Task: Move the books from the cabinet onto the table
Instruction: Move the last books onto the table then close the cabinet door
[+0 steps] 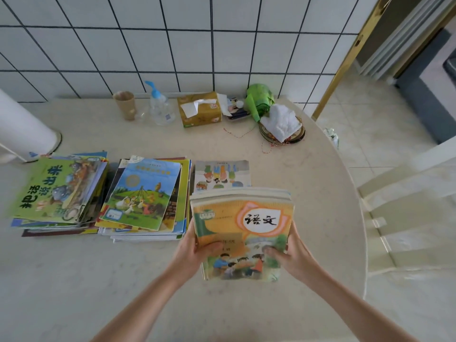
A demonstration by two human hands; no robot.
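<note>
Both hands gripped a stack of textbooks point(243, 233) above the table point(123, 280): left hand point(195, 245) closed on its left edge, right hand point(287, 253) on the right, thumbs on the orange cover. Two book piles point(145, 193) and a single picture book point(222, 174) lay just beyond.

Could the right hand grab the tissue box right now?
Probably not: the right hand and left hand both grip the stack of books, and the tissue box sits far back by the wall.
</note>
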